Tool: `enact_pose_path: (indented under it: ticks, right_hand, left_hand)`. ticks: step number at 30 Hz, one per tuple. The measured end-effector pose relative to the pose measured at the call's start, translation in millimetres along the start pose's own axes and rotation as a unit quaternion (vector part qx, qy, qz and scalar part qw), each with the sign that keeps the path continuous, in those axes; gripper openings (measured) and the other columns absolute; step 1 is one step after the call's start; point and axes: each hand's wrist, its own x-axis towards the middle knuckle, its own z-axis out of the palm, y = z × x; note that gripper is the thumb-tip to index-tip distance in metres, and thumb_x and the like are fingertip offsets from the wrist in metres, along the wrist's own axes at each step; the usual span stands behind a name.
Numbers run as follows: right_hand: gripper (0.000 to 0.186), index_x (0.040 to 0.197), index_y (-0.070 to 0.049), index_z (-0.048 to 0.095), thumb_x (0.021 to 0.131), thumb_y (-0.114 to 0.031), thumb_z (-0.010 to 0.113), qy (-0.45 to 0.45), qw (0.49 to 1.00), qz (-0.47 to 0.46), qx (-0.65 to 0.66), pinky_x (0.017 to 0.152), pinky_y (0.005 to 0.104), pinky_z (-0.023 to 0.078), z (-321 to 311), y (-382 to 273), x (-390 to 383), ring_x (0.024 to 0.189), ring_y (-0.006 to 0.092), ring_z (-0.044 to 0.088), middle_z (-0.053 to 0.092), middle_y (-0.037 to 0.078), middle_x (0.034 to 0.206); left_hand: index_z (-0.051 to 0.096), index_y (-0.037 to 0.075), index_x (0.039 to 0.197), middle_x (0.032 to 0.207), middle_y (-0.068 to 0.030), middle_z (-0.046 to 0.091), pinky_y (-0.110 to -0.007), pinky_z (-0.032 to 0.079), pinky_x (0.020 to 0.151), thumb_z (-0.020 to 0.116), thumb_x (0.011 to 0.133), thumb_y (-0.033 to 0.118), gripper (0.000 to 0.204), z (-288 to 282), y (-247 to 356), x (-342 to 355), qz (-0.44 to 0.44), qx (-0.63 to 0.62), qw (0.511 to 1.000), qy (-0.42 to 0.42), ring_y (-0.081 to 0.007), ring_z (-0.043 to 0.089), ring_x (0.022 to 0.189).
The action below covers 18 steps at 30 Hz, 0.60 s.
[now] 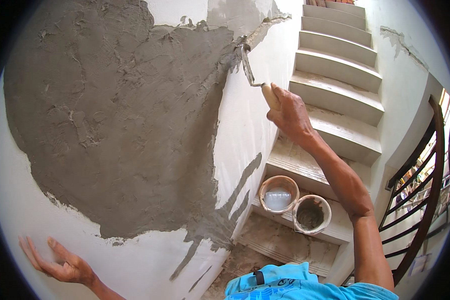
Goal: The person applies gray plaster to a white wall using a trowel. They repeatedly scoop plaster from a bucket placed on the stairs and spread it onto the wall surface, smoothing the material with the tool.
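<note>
My right hand (291, 114) is wrapped round the pale wooden handle of a trowel (247, 65). The blade, seen almost edge-on, reaches up to the upper right edge of a broad patch of grey mortar (135, 125) on the white wall. Its tip meets the mortar near where a rough, broken strip (267, 27) runs off to the right. Down at the lower left, my left hand (60, 264) holds nothing; its fingers are spread beside the white wall below the mortar. Whether they touch the wall I cannot tell.
Two buckets stand on the stairs (335, 90): one (263, 186) holds cloudy whitish liquid, the other (326, 212) grey mortar. Grey smears (245, 180) mark the wall near the steps. A dark curved railing (430, 200) is at the right, below a cracked patch (402, 45) of wall.
</note>
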Motion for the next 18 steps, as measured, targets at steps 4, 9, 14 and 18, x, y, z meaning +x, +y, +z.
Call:
enact_pose_path:
  ticks: [4, 9, 14, 18]
  right_hand:
    - [0.057, 0.129, 0.008, 0.055, 0.074, -0.005, 0.066, -0.006, 0.999, 0.03, -0.021, 0.087, 0.0493, 0.054, 4, 3, 24, 0.096, 0.0447, 0.069, 0.067, 0.028, 0.099]
    - [0.069, 0.14, 0.009, 0.049, 0.074, -0.004, 0.065, 0.02, 0.999, 0.016, -0.044, 0.087, 0.0499, 0.055, 25, 9, 26, 0.096, 0.0445, 0.069, 0.067, 0.028, 0.102]
    - [0.076, 0.145, 0.008, 0.045, 0.073, -0.003, 0.065, -0.016, 0.999, 0.02, -0.041, 0.088, 0.0496, 0.055, 30, -9, 1, 0.098, 0.0436, 0.068, 0.064, 0.028, 0.111]
    - [0.077, 0.147, 0.004, 0.044, 0.073, -0.003, 0.064, -0.037, 0.999, 0.009, -0.03, 0.087, 0.0501, 0.055, 21, -14, -13, 0.097, 0.0435, 0.068, 0.064, 0.026, 0.112]
  left_hand:
    - [0.054, 0.003, 0.138, 0.151, -0.0168, 0.051, -0.047, 0.039, 0.121, 0.058, 0.104, 0.013, 0.036, -2, 0, 2, 0.011, 0.032, 0.999, -0.002, -0.0317, 0.045, 0.143]
    - [0.054, 0.003, 0.138, 0.151, -0.0169, 0.051, -0.046, 0.041, 0.12, 0.058, 0.104, 0.014, 0.036, 0, 0, -1, 0.003, 0.012, 1.0, -0.002, -0.0313, 0.045, 0.143]
    - [0.056, 0.004, 0.139, 0.151, -0.016, 0.05, -0.045, 0.044, 0.117, 0.059, 0.104, 0.013, 0.036, -1, -1, 2, 0.018, 0.05, 0.999, -0.007, -0.0304, 0.045, 0.143]
    - [0.057, 0.004, 0.138, 0.151, -0.0155, 0.05, -0.044, 0.046, 0.115, 0.06, 0.103, 0.013, 0.036, -2, 2, 4, 0.012, 0.042, 0.999, -0.009, -0.03, 0.045, 0.143]
